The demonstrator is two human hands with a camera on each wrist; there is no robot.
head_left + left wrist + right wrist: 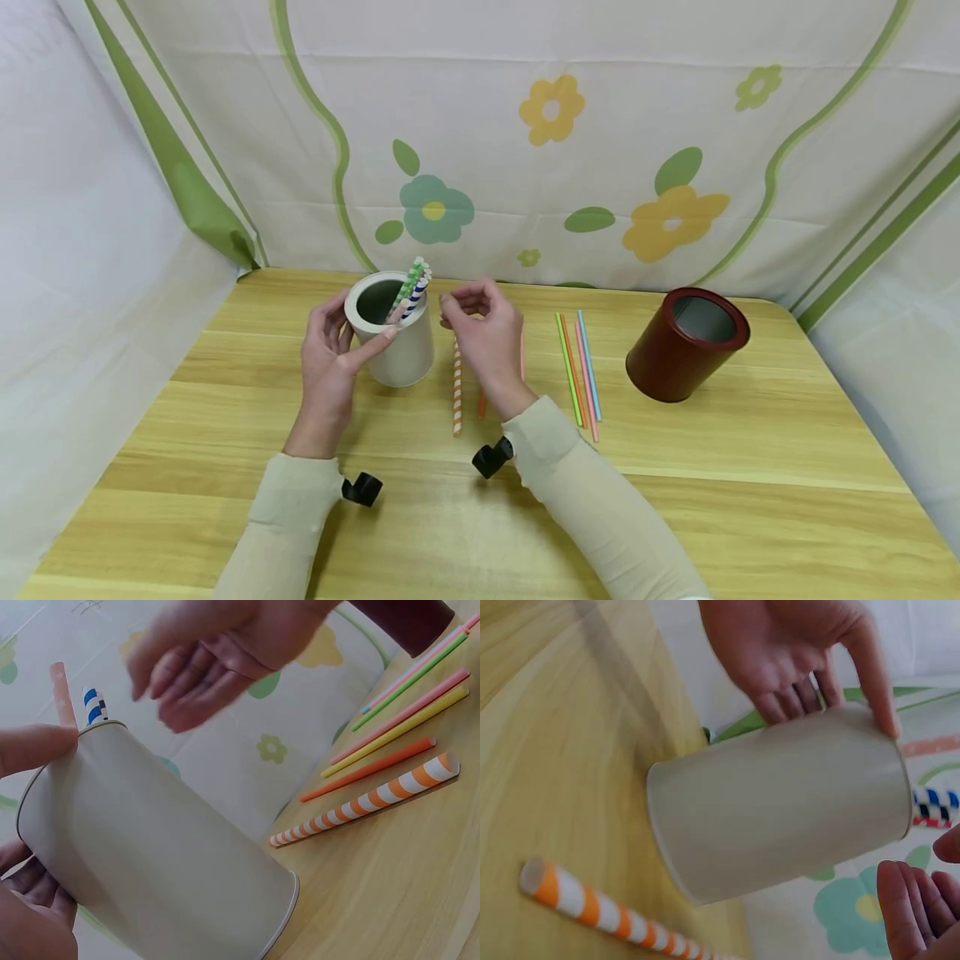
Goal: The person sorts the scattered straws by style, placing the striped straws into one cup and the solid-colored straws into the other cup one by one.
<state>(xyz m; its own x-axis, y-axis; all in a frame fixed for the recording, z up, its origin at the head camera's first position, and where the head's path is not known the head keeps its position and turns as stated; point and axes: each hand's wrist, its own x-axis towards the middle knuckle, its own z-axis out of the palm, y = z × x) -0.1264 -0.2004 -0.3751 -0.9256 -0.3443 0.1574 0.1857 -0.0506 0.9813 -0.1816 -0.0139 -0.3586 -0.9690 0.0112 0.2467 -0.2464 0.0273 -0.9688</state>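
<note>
Right against the left hand point(327, 354) there's a white can point(401, 358), gripped with the thumb at the rim, a few patterned straws point(414, 300) poking out. The right hand point(487, 337) hovers just beside it, fingers loose and empty. An orange-striped straw point(457, 392) lies below that hand, some plain straws point(590, 367) off to its right, then a dark red can point(667, 358) even farther right.

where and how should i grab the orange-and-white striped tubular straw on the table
Probably best pinched mid-length from above, thumb and finger across its long sides: the orange-and-white striped tubular straw lies flat on the wooden table, slim and round, with gaps separating it from the off-white cylindrical can and the plain orange straw.
</note>
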